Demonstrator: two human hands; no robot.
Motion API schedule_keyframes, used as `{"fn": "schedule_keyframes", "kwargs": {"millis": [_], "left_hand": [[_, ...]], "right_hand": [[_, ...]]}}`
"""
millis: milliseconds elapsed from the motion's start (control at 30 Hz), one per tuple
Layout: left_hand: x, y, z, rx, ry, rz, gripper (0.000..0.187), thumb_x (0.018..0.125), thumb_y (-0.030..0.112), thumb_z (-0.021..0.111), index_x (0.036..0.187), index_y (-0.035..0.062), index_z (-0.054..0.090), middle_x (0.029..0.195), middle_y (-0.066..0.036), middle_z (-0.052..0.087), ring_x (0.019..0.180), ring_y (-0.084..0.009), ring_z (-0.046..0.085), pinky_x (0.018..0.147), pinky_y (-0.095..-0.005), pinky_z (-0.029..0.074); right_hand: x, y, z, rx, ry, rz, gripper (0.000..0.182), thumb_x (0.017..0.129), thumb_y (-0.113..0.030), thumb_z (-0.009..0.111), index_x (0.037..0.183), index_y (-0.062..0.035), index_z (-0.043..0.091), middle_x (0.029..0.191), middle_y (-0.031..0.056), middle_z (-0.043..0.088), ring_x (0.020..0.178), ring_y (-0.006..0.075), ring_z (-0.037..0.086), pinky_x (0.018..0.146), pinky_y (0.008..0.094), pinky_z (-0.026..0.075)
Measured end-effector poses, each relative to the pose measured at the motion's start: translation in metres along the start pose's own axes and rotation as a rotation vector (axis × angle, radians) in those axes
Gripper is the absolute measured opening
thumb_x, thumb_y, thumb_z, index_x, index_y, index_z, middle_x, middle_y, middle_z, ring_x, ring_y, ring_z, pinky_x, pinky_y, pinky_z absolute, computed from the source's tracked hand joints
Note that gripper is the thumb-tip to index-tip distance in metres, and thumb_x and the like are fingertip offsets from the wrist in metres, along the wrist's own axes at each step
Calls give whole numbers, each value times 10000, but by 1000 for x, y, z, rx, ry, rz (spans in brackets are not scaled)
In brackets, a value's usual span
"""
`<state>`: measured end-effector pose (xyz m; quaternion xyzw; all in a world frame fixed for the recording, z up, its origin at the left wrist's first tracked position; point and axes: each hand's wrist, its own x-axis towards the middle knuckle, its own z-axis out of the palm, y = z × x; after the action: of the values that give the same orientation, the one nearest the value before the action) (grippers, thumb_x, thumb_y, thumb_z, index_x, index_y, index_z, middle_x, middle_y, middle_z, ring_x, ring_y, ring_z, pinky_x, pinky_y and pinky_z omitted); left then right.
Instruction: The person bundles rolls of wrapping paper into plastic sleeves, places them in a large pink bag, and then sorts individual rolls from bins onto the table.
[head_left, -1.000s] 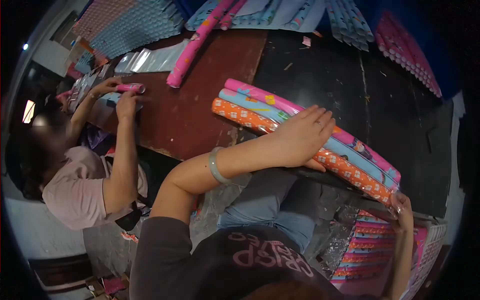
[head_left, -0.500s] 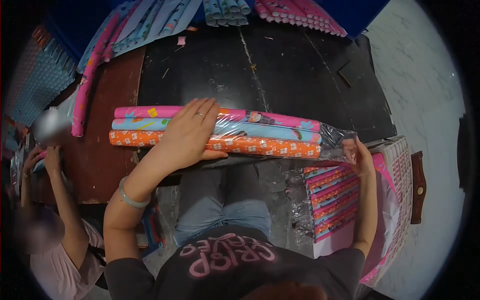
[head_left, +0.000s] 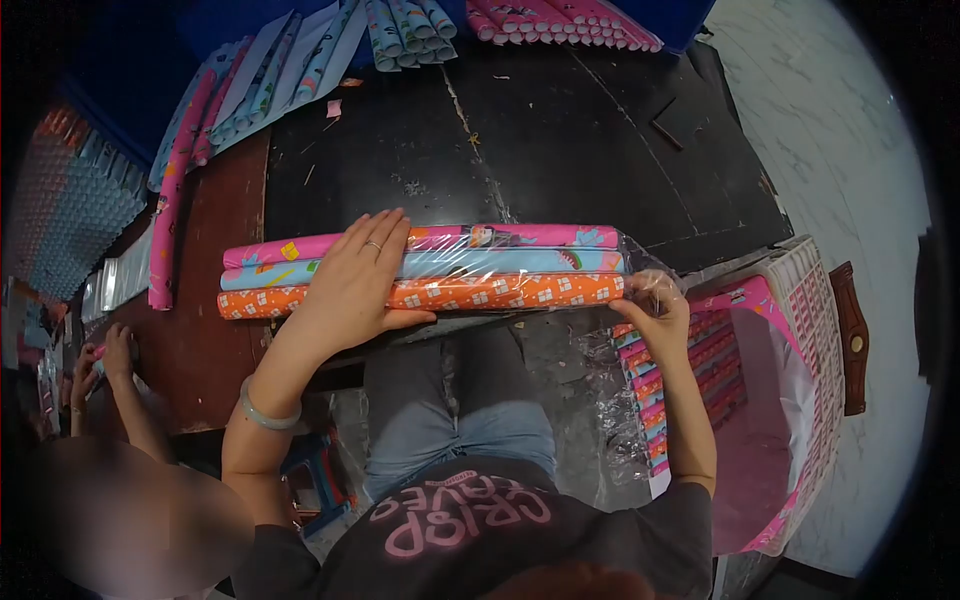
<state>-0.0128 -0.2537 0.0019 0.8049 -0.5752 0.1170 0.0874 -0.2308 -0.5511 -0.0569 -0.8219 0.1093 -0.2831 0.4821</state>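
Observation:
Three patterned paper rolls lie side by side along the table's front edge: a pink roll (head_left: 440,238), a light blue roll (head_left: 480,263) and an orange roll (head_left: 480,293) with white squares. A clear plastic sleeve (head_left: 633,258) covers them and sticks out loosely past their right ends. My left hand (head_left: 352,275) rests flat across the rolls left of their middle, fingers stretched out and thumb apart along the near side. At the right ends, my right hand (head_left: 658,312) has its fingers bent in a pinch on the loose plastic end.
A white basket (head_left: 815,310) on the right holds several wrapped roll sets (head_left: 700,370). Pink rolls (head_left: 565,25) and blue rolls (head_left: 410,35) lie at the back. A long pink roll (head_left: 172,200) lies to the left. A co-worker's hands (head_left: 105,360) are at far left.
My right hand has moved left, from the far tip of the plastic to the roll ends. The plastic tail is gathered closer. My left hand stays on the rolls. The view has shifted slightly.

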Motion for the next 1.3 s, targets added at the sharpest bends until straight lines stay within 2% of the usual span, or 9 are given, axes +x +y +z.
{"fn": "schedule_keyframes", "kwargs": {"millis": [200, 300, 400, 467, 667, 900, 967, 1100, 1300], "left_hand": [[0, 0, 1, -4, 1, 2, 864, 676, 519, 677, 1203, -106, 397, 1230, -236, 457, 1175, -354, 426, 1027, -423, 308], [1, 1, 0, -3, 7, -6, 864, 670, 514, 683, 1200, -107, 401, 1223, -235, 462, 1169, -353, 430, 1023, -422, 313], [2, 2, 0, -9, 15, -27, 861, 665, 509, 688, 1195, -107, 405, 1216, -236, 466, 1162, -352, 435, 1017, -421, 320], [0, 1, 2, -13, 23, -29, 859, 663, 508, 690, 1192, -107, 407, 1213, -237, 468, 1158, -352, 439, 1014, -420, 324], [0, -2, 5, -32, 47, -25, 851, 654, 495, 699, 1182, -106, 410, 1193, -233, 482, 1126, -356, 461, 1001, -418, 340], [1, -2, 6, -51, 66, -18, 866, 642, 505, 703, 1188, -99, 408, 1188, -231, 486, 1121, -354, 467, 996, -413, 348], [0, -2, 7, -45, 68, -29, 870, 640, 510, 702, 1190, -97, 407, 1190, -231, 486, 1122, -355, 466, 997, -413, 347], [-2, -5, 8, -63, 53, -34, 875, 642, 526, 693, 1188, -98, 412, 1201, -237, 482, 1129, -359, 465, 1002, -416, 342], [-4, -7, 10, -52, 79, -3, 876, 644, 551, 679, 1169, -105, 435, 1195, -242, 492, 1124, -366, 473, 999, -417, 345]], "right_hand": [[3, 5, 3, 99, 20, 5, 141, 679, 27, 737, 780, 18, 639, 815, 60, 602, 766, 118, 558, 639, 233, 436], [3, 2, 2, 64, -49, 4, 121, 763, -15, 675, 877, 4, 640, 903, 82, 609, 846, 146, 554, 731, 264, 437], [4, -13, 8, -126, 96, -46, 275, 896, -110, 490, 1144, -8, 551, 1088, 116, 555, 1023, 221, 477, 937, 323, 336], [-1, -15, 16, -337, 14, -120, 319, 895, -104, 492, 1192, 8, 525, 1100, 124, 545, 1038, 235, 458, 941, 317, 331], [-6, -25, 44, -254, 176, -13, 317, 942, -152, 433, 1198, 1, 539, 1121, 112, 524, 1077, 205, 440, 955, 299, 313], [8, -17, 28, -249, 206, 4, 328, 913, -154, 498, 1212, -24, 525, 1039, 115, 570, 985, 183, 487, 892, 294, 368], [15, -7, 20, 95, 202, 97, 322, 925, -163, 491, 1202, -1, 515, 1039, 95, 578, 969, 147, 512, 877, 268, 379], [25, -15, 18, 248, 160, 144, 340, 917, -137, 514, 1216, 17, 467, 899, 42, 613, 818, 64, 536, 716, 192, 409], [47, -8, 11, 48, 104, 208, 319, 850, -86, 612, 1139, -4, 505, 764, -27, 541, 716, 27, 480, 638, 158, 365]]}}
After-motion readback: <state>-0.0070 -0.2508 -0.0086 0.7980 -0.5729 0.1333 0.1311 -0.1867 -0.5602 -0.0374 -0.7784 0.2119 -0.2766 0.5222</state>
